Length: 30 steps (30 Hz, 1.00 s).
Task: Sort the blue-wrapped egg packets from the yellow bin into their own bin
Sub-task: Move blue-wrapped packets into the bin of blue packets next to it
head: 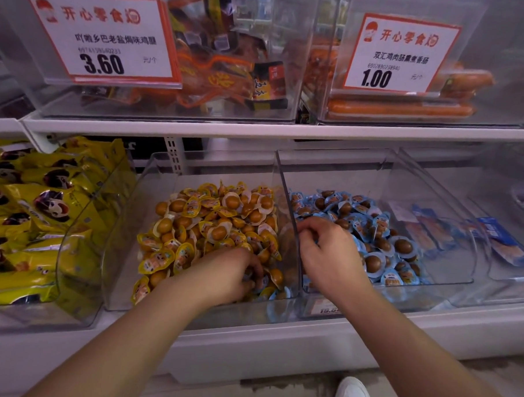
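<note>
While digging left hand (230, 275), fingers curled into yellow bin (120, 252) at 6 o'clock, isolating blue-wrapped packets (276, 293); right hand (327, 249) loosely curled, contents unclear.

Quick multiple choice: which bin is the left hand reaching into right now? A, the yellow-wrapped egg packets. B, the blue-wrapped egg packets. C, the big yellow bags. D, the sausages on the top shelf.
A: the left hand is down among the yellow-wrapped egg packets, near that bin's front right corner.

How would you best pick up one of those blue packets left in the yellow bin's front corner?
Pinch the flat foil rim of a blue packet, coming from above: the bin wall blocks the right side, and the egg bulge is rounded.
</note>
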{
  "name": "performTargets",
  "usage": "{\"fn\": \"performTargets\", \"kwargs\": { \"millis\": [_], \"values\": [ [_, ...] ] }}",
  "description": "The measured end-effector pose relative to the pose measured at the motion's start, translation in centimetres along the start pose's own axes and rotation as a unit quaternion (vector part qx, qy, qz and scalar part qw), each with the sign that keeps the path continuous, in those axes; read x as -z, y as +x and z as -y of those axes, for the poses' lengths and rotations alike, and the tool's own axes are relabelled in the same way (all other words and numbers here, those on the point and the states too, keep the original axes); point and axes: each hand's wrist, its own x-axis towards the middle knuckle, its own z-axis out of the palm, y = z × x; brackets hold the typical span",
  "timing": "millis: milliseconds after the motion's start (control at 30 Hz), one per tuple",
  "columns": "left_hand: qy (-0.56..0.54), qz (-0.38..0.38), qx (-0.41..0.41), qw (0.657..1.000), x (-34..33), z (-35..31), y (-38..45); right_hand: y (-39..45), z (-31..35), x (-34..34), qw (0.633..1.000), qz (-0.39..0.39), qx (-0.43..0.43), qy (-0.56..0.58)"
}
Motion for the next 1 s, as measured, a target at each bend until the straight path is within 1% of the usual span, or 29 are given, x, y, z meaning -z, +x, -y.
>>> {"fn": "performTargets", "kwargs": {
  "millis": [167, 267, 333, 400, 500, 567, 633, 667, 733, 800, 833, 867, 900, 933, 967, 1000],
  "values": [
    [0.045, 0.055, -0.037, 0.997, 0.3, -0.2, 0.1, -0.2, 0.2, 0.2, 1.000, 0.001, 0.000, 0.004],
    [0.060, 0.066, -0.045, 0.995, 0.1, -0.1, 0.3, -0.3, 0.3, 0.2, 1.000, 0.000, 0.001, 0.004],
    [0.026, 0.069, -0.046, 0.996, 0.0, 0.0, 0.4, -0.2, 0.4, 0.2, 1.000, 0.000, 0.001, 0.003],
    [-0.020, 0.057, -0.040, 0.997, 0.0, 0.0, 0.3, -0.2, 0.4, 0.2, 1.000, 0.000, 0.000, 0.000],
    [-0.104, 0.009, -0.010, 0.994, 0.2, 0.0, -0.1, -0.1, 0.3, 0.2, 1.000, -0.001, -0.004, 0.003],
    [-0.181, -0.033, 0.012, 0.983, 1.0, 0.0, -0.4, -0.1, 0.3, 0.2, 1.000, -0.002, -0.004, 0.011],
    [-0.258, -0.098, 0.028, 0.961, 2.1, 0.1, -0.8, -0.1, 0.3, 0.3, 1.000, -0.016, -0.002, 0.027],
    [-0.310, -0.137, 0.035, 0.940, 2.7, 0.0, -1.2, -0.2, 0.4, 0.4, 0.999, -0.036, 0.004, 0.037],
    [-0.422, -0.208, 0.043, 0.881, 4.1, -0.4, -2.0, -0.5, 1.1, 0.9, 0.991, -0.108, 0.039, 0.069],
    [-0.519, -0.250, 0.030, 0.817, 5.4, -1.3, -2.9, -0.8, 2.5, 1.8, 0.973, -0.182, 0.087, 0.110],
    [-0.561, -0.260, 0.021, 0.786, 5.9, -1.8, -3.3, -1.0, 3.4, 2.2, 0.965, -0.200, 0.089, 0.148],
    [-0.586, -0.271, 0.013, 0.763, 6.4, -2.4, -3.7, -1.3, 4.2, 2.5, 0.958, -0.196, 0.066, 0.199],
    [-0.594, -0.284, 0.004, 0.753, 6.8, -2.9, -4.0, -1.6, 5.1, 2.6, 0.950, -0.172, 0.022, 0.260],
    [-0.578, -0.302, -0.008, 0.758, 7.1, -3.5, -4.3, -1.9, 6.2, 2.6, 0.935, -0.129, -0.038, 0.328],
    [-0.544, -0.327, -0.019, 0.773, 7.2, -4.1, -4.6, -2.3, 7.2, 2.4, 0.907, -0.072, -0.106, 0.402],
    [-0.497, -0.354, -0.029, 0.792, 7.2, -4.6, -4.9, -2.7, 8.1, 2.2, 0.860, -0.004, -0.173, 0.480]
  ]
}}
